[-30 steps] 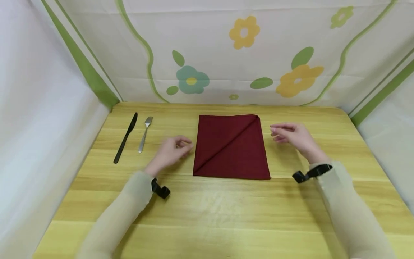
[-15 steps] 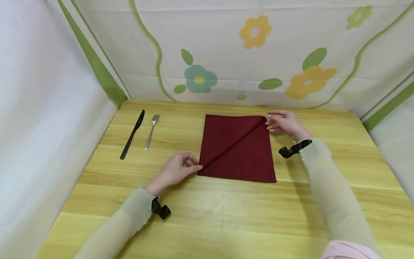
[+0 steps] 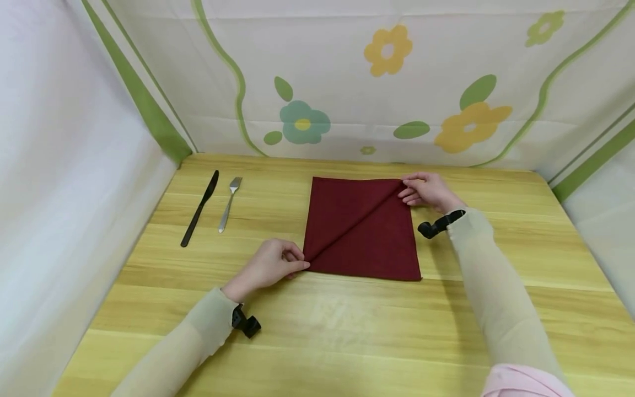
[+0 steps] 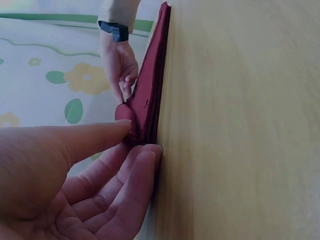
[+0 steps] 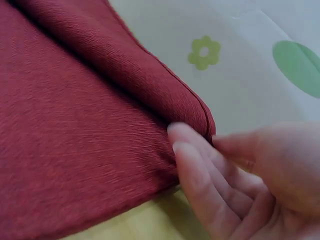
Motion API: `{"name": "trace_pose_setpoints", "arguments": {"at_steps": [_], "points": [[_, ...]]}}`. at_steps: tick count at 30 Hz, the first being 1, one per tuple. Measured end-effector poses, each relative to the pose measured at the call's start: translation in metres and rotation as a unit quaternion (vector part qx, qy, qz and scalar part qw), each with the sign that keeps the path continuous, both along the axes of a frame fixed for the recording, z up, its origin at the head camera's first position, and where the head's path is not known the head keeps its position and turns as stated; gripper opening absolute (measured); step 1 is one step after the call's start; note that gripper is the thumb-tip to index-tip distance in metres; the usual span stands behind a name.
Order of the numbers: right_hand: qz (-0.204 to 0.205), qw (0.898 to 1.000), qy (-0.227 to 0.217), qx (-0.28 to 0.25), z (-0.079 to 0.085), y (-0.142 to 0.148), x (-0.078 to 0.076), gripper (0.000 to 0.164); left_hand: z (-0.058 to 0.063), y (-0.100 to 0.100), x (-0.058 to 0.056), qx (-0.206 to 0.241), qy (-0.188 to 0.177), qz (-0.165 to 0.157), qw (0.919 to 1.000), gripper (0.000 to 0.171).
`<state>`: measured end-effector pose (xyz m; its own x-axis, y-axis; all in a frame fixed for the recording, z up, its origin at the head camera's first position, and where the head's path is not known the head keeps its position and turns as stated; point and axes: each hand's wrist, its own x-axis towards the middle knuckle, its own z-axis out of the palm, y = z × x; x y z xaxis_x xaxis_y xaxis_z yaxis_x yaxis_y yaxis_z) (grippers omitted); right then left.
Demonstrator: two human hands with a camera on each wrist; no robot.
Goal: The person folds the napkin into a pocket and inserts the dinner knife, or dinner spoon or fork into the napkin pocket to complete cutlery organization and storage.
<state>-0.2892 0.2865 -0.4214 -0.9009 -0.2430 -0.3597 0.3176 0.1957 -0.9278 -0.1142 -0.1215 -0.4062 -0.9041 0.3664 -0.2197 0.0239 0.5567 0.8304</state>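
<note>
Since half a second ago the right hand has come a little further left, its fingers now at the far right corner of the dark red cloth, while the left hand has stayed at the near left corner. The left grip is nearly together, with only cloth in it: the left wrist view shows the thumb pressing on the rolled edge and curled fingertips against the layers at the corner. The right grip is narrow as well, its digits clamped on the far right corner from either side; the right wrist view shows fingertips against the near side of the rolled fold and another digit touching the tip.

The cloth lies flat as a folded square on the bench, between the hands and toward the far side. A soft roll runs across it diagonally from one held corner to the other.

To the left lie a black knife and, just right of it, a silver fork, both slanting with their heads to the far side. Behind the bench hangs a white flowered curtain.
</note>
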Motion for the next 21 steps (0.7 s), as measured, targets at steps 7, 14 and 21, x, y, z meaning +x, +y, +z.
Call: {"name": "trace_pose_setpoints", "arguments": {"at_steps": [7, 14, 21], "points": [[0.035, 0.999, -0.025, -0.010, -0.002, 0.001, -0.007, 0.045, -0.002, -0.001, 0.001, -0.014, 0.005, -0.003, 0.9999, 0.009], [0.038, 0.997, 0.011, 0.072, 0.001, -0.004, -0.011, 0.039, -0.003, -0.002, 0.000, -0.015, 0.011, -0.007, 0.9998, 0.009], [0.000, 0.982, 0.068, 0.177, -0.004, -0.008, -0.010, 0.029, -0.003, -0.002, 0.000, -0.013, 0.015, -0.008, 0.9998, 0.009]]}}
